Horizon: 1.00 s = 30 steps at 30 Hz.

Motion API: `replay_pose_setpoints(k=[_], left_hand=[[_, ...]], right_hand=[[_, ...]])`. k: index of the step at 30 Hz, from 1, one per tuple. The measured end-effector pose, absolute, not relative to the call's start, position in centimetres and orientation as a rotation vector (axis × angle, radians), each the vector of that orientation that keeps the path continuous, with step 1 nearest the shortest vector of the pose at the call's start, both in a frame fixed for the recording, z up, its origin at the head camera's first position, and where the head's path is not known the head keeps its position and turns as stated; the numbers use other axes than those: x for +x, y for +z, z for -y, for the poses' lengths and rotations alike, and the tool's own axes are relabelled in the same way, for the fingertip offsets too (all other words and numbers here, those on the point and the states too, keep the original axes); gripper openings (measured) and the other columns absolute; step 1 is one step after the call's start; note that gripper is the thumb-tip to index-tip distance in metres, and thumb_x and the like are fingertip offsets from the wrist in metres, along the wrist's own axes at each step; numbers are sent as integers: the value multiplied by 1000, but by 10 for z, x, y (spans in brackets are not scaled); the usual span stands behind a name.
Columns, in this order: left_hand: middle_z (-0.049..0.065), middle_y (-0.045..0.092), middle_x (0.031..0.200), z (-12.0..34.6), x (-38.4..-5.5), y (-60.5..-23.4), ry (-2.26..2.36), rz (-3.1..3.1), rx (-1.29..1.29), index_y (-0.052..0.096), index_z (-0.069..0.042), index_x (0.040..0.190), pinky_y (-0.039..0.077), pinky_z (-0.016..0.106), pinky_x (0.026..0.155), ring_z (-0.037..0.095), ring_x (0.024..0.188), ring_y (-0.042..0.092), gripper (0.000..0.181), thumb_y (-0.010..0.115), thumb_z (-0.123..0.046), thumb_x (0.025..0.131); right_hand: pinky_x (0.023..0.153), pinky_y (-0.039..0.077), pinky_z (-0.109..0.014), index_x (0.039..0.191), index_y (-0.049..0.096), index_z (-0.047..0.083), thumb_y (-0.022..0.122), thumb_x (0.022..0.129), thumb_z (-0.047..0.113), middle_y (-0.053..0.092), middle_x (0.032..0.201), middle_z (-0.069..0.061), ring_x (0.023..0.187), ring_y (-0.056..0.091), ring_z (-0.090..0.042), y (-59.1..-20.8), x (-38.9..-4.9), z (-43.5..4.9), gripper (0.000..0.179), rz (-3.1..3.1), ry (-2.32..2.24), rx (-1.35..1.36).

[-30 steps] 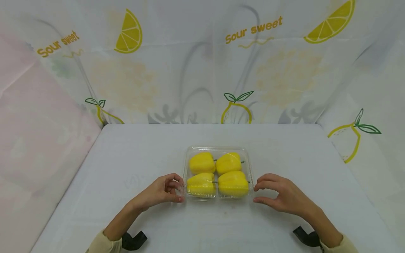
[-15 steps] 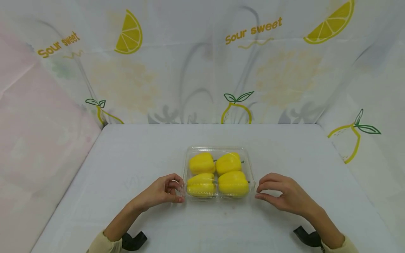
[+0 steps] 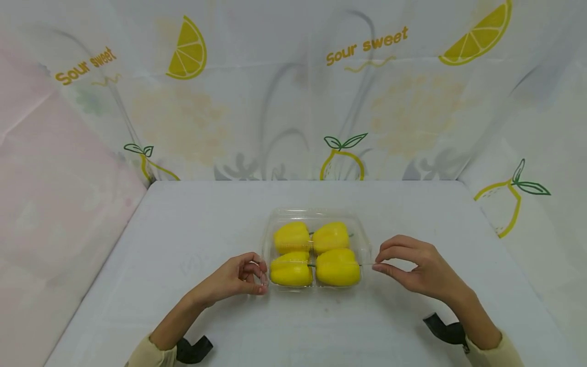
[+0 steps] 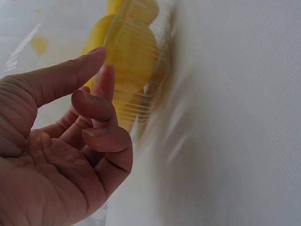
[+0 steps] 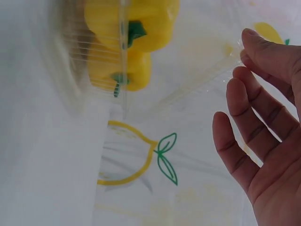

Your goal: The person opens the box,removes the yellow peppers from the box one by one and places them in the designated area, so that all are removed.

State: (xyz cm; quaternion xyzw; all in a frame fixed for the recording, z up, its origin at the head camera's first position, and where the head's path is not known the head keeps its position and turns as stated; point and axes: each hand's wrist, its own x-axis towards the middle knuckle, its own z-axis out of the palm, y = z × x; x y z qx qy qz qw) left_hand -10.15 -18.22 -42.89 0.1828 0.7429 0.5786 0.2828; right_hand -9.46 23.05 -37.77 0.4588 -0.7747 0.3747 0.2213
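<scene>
A clear plastic clamshell box (image 3: 290,289) on the white table holds several yellow bell peppers (image 3: 338,267) in two rows, their green stems toward the right. My left hand (image 3: 238,276) pinches the box's near left rim; in the left wrist view thumb and index finger meet on the rim beside the peppers (image 4: 134,56). With thumb and index finger, my right hand (image 3: 419,265) pinches the near right corner of the clear lid (image 5: 197,82). That corner is raised above the base, and the lid slants up toward the hand in the right wrist view.
The white table (image 3: 202,214) is backed by a cloth (image 3: 257,102) printed with lemons and lettering. A pink cloth (image 3: 59,204) hangs at the left. Black curved pieces (image 3: 194,350) sit at both wrists, close to the cuffs.
My right hand has closed its fingertips on the lid's corner and moved up and slightly right. The lid's near edge has risen off the base. The left hand has stayed in place.
</scene>
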Motion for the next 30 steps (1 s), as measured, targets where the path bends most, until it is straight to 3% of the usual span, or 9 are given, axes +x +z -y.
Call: replay_pose_setpoints(k=[7,11,21,27,30], left_hand=[[14,68,91,183,-102,-429,1537,-2000,471,53,2,113,46,23,61,27,62,52,42,80,-11,83],[14,68,91,183,-101,-429,1540,-1994,476,53,2,113,46,23,62,33,63,52,42,80,-11,84],[14,68,92,183,-102,-429,1540,-1988,482,53,1,113,47,24,62,32,63,53,41,79,-11,84],[12,68,92,183,-103,-428,1536,-1994,479,54,0,113,47,23,62,20,63,55,41,80,-13,84],[12,68,92,183,-103,-428,1538,-1985,476,54,0,113,47,23,61,21,63,55,42,80,-13,84]], right_hand=[[75,48,-14,85,71,7,65,95,34,65,85,-3,74,60,-14,-353,-99,-225,29,2108,1061,1244],[74,48,-14,84,70,4,66,95,33,65,83,-4,74,60,-12,-345,-106,-224,31,2069,1071,1232],[66,47,-19,84,68,-1,68,93,33,65,79,-7,71,54,-10,-329,-129,-221,35,2004,1134,1204],[68,48,-18,86,67,-6,70,92,32,65,80,-11,70,55,-11,-322,-145,-221,39,1999,1225,1177],[71,49,-17,89,66,-7,70,92,27,65,83,-13,73,56,-11,-319,-150,-221,35,2052,1243,1133]])
